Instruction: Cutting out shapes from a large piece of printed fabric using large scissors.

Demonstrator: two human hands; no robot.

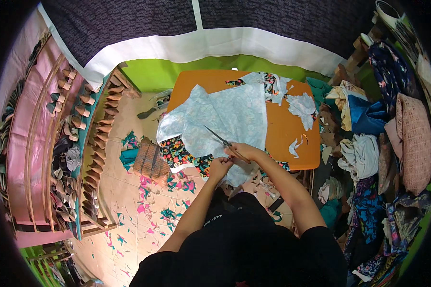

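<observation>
Two hands: left hand [221, 167] and right hand [242, 152] sit close together above the near half of the table, forearms reaching in from below.
Left fingers: curled and drawn together, seemingly pinching the near edge of the cloth [234, 110]; the exact grip is too small to tell.
Right fingers: wrapped round the handles of the scissors [218, 136].
Scissors: blades point away and to the left, over the pale face of the cloth; how far they are parted cannot be told.
Cloth: spread in folds across the left and middle of the orange table [282, 129], pale face up, with a dark floral print showing along its lower left edge.
Offcuts: a crumpled pale piece [301, 107] and a small white scrap [294, 149] lie on the table's right side; a floral piece [274, 86] lies at the far edge.
Floor: pink and teal snippets [146, 191] scattered over tiles, near a brown patterned bundle [151, 162].
Left side: shoes [100, 136] in rows on a rack.
Right side: heaped fabrics, including blue cloth [367, 115] and a pink textured piece [413, 143].
</observation>
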